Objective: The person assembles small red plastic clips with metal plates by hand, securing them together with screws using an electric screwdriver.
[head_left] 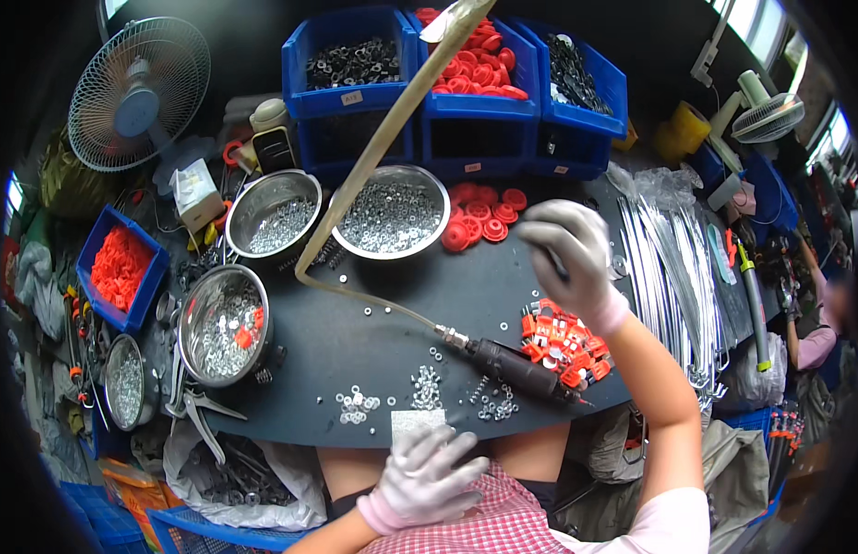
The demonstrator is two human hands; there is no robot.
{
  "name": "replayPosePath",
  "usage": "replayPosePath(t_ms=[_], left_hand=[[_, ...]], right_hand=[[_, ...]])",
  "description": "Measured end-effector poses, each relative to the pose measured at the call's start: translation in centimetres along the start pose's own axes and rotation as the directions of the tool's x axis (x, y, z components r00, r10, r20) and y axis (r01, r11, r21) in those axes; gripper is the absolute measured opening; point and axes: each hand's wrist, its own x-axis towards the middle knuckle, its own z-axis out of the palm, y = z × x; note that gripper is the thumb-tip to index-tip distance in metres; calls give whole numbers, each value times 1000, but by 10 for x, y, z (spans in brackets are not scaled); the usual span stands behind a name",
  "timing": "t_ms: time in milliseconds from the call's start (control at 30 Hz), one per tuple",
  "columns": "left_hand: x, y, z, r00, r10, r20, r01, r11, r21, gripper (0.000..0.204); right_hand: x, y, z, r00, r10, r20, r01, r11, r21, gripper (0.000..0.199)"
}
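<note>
Four steel bowls (274, 210) of nuts sit left of centre, three blue bins (480, 115) up top. My right hand (573, 258) pinches something small above the orange clips (563, 346); my left hand (420, 480) hangs spread open, empty, at the bottom. One air screwdriver (516, 367) lies between them, its hose (373, 152) cutting across the bowls.

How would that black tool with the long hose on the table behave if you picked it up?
The black tool looks rigid and probably fairly heavy for its size. Its clear hose arches overhead, so it is likely springy and would tug. Lying on the dark table, the rounded body might roll if nudged.
</note>
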Motion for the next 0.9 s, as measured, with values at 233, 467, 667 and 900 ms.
replayPosePath(t_ms=[233,467,667,900], left_hand=[[-19,-10,48,996,3,90,-7,999,38,51],[-33,-23,68,940,-279,197,305,945,-117,38],[-33,-26,63,897,-351,269,405,897,-178,37],[-37,-26,65,848,-429,311,495,851,-175,32]], right_hand=[[50,227,202,613,651,448,-580,755,-305,79],[49,231,228,618,634,466,-589,765,-260,78],[-192,94,90,666,562,491,-539,817,-204,77],[-222,75,81,723,494,483,-493,858,-140,76]])
